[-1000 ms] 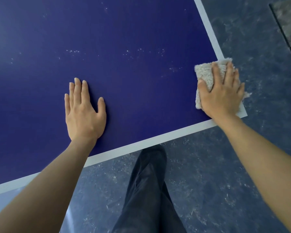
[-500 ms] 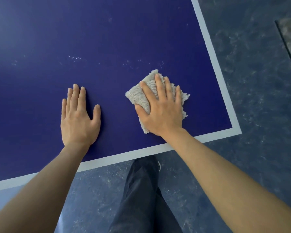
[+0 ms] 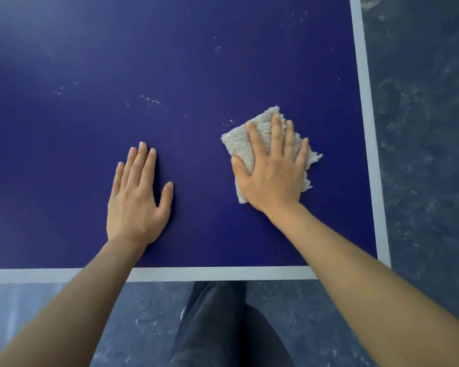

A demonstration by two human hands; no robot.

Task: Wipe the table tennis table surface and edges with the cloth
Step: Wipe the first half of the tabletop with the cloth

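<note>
- The right hand [image 3: 273,176] is lying flat on top of the cloth [image 3: 240,148], fingers straight and slightly fanned, pressing it down onto the bench [image 3: 170,62].
- The cloth, pale grey, fluffy and folded, is sitting on the dark blue surface toward the right side. It is near the corner but apart from both white lines. Its frayed edges are showing past the fingertips and the little-finger side.
- The left hand [image 3: 137,202] is resting palm-down on bare blue surface to the left of the cloth. Its fingers are straight and close together, its thumb is held out, and it is holding nothing.
- Small white specks [image 3: 151,99] are dotting the surface beyond both hands.
- The near border line [image 3: 223,273] is passing under both forearms, and the side border line [image 3: 366,128] is running up the right edge.
- A dark trouser leg [image 3: 223,327] is showing below the near edge, over a mottled blue-grey floor [image 3: 421,154].
</note>
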